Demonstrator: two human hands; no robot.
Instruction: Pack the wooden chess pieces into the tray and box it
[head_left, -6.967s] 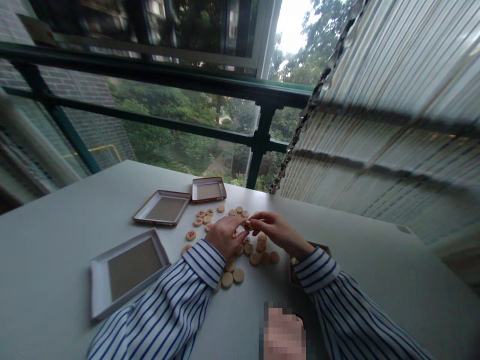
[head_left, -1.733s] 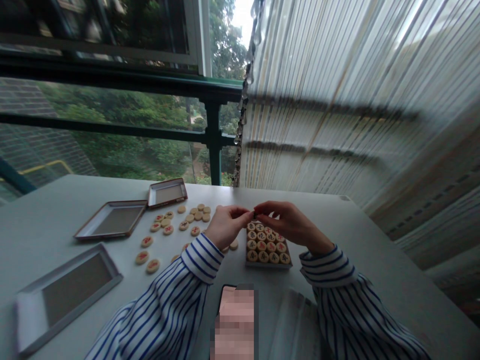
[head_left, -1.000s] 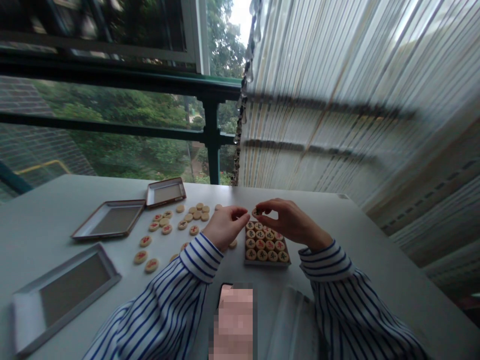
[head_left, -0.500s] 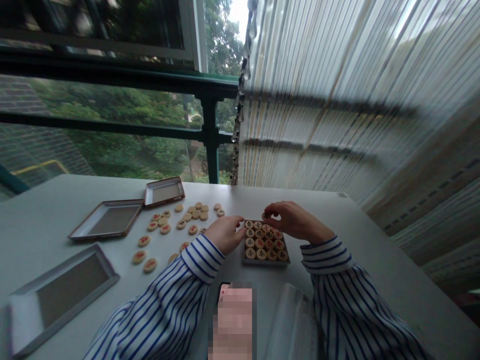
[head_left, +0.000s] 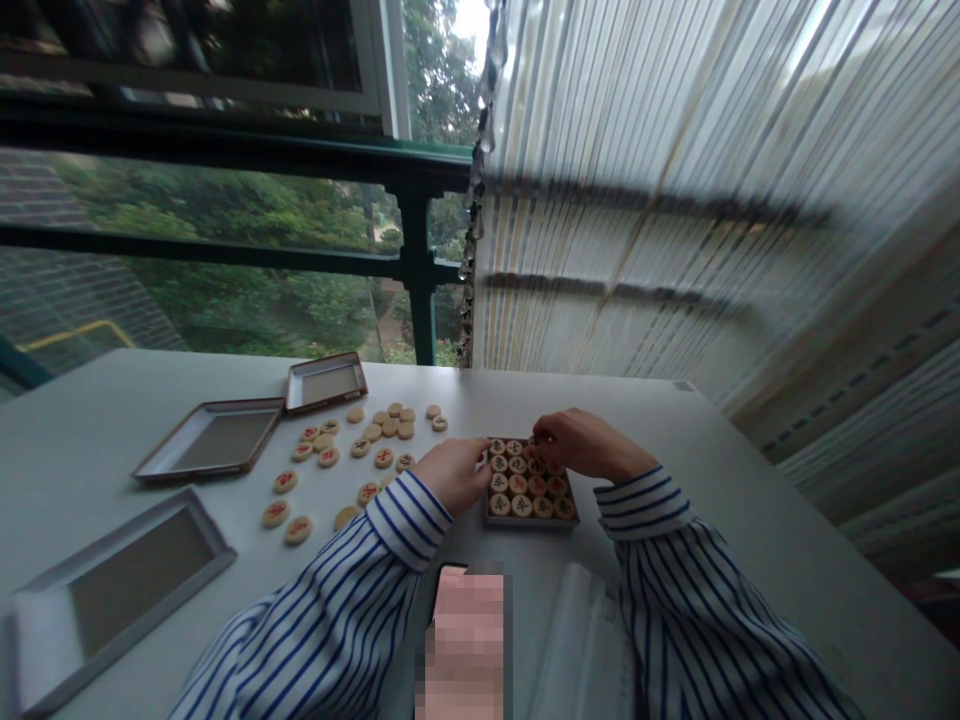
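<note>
A small square box stands on the table in front of me, filled with rows of round Chinese chess pieces marked in red and black. My left hand is at the box's left side, its thumb and forefinger against the edge near the far corner. Over the far right part of the box, my right hand pinches one chess piece, mostly hidden by the fingers. That hand covers some pieces in the far row. Loose chess pieces lie scattered left of my left hand, some with plain sides up.
Three shallow trays or lids stand at the left: a small one, a middle one and a large grey one. Near me lie a phone, its screen blurred, and a clear plastic piece. Railing and string curtain stand beyond.
My right hand has moved slightly left and down with the chess piece, closer over the far row of the box. My left hand stays at the box's left edge.
</note>
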